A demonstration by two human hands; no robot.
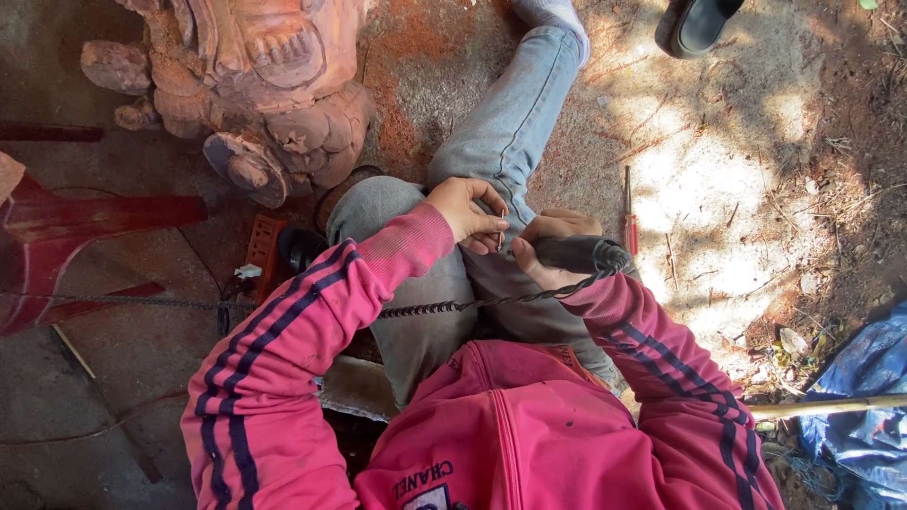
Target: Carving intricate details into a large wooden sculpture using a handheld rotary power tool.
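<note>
At the upper left of the frame a reddish carved wooden figure (255, 85) sits on the ground. At centre, your left hand (465, 210) pinches a small metal bit (500, 238) at the tip of a dark rotary handpiece (572, 253), which your right hand (546, 250) grips firmly. Right of them, a red-handled screwdriver (628, 215) lies on the dirt.

Single view: head-worn camera, looking almost straight down over the wearer's chest and lap. Close range; pink sleeves fill the near half. Both hands sit near frame centre. Far left shows a carved wooden figure (255, 85); far right, sunlit bare ground (727, 179).
</note>
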